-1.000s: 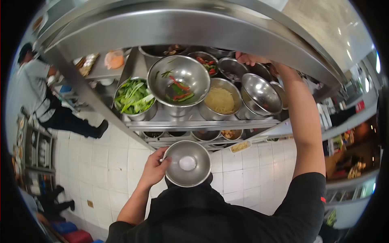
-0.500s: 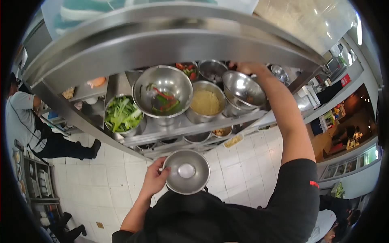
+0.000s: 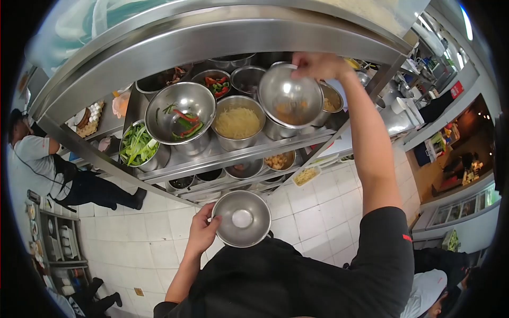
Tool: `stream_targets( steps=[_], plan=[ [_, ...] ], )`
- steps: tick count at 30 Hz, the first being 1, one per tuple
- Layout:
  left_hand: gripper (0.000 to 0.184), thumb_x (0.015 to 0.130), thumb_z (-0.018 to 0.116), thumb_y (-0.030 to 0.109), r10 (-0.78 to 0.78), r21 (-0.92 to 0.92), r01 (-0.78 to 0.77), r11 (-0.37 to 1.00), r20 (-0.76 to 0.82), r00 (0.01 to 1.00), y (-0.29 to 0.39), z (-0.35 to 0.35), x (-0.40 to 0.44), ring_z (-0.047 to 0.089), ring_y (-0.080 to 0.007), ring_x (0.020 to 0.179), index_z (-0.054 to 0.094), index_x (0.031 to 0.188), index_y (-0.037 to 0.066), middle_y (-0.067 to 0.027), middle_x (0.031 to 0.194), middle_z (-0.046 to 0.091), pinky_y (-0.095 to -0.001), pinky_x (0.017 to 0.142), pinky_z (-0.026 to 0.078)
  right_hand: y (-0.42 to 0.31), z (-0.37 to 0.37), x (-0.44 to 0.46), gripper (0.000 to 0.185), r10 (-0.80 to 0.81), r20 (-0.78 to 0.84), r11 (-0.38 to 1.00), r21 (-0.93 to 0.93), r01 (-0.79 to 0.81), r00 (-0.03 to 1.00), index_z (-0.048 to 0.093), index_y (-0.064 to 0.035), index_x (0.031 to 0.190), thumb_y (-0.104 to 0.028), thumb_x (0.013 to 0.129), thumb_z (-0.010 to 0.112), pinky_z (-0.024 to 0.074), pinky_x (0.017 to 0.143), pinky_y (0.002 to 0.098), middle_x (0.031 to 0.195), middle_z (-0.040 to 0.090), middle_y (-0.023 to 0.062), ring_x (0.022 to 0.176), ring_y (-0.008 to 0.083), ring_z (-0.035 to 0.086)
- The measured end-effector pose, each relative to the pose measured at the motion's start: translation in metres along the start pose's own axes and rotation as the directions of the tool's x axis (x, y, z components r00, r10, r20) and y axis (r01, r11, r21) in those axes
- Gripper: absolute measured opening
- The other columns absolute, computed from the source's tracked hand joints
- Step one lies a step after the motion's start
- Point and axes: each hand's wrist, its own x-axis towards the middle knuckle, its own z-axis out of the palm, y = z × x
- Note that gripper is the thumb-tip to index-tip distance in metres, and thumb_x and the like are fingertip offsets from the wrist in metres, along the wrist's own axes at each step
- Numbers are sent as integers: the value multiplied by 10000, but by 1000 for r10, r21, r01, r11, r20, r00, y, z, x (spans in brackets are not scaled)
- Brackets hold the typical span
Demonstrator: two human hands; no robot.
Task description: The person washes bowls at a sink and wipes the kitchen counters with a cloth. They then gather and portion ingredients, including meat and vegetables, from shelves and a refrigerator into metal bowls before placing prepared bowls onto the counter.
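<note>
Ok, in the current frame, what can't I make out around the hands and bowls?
All in the head view:
Left hand: fingers under the lower bowl, hidden by that bowl.
Right hand: fingertips blurred at the rim of the tilted bowl; exact grip unclear.
Orange bits in the tilted bowl: too blurred to identify.
Rear pot: far side hidden by the steel rail.

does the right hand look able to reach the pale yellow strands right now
Probably yes: the pale yellow strands lie uncovered in a nearby pot, though the right hand seems to hold a steel bowl and may need freeing.
</note>
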Motion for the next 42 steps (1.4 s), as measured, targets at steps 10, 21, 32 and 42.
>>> stream_targets(
  steps=[10,21,32,42],
  plan=[
    [370,921,577,15,73,60,-71,996,-33,997,-10,22,2,623,-92,867,578,1289,-19,-85,1069,692,-226,710,492,-16,4,-28,270,-255,-443,954,-260,149,859,703,-72,1127,-255,932,664,532,799,405,973,729,137,903,307,686],
    [376,939,564,21,19,-28,-22,999,-101,995,0,48,-2,633,-139,1004,537,1308,-39,-113,1117,684,-276,857,503,-37,72,-32,393,-324,220,911,-190,366,920,684,-106,1175,-59,786,715,516,817,398,1102,701,152,992,317,661],
    [344,948,551,45,28,-188,-76,979,-243,970,14,81,2,665,-141,847,538,1286,-21,-97,1043,674,-271,627,565,-45,70,-26,312,-302,389,857,-289,427,870,708,-64,1027,-6,721,682,517,718,360,800,689,112,794,282,669],
    [394,912,580,48,35,-171,-95,981,-324,946,22,104,3,696,-220,800,484,1287,-27,-171,1018,640,-326,591,631,-56,61,-115,160,-506,-213,781,298,548,836,733,-15,1005,-86,863,714,522,735,281,889,727,60,771,147,672]
  ],
)
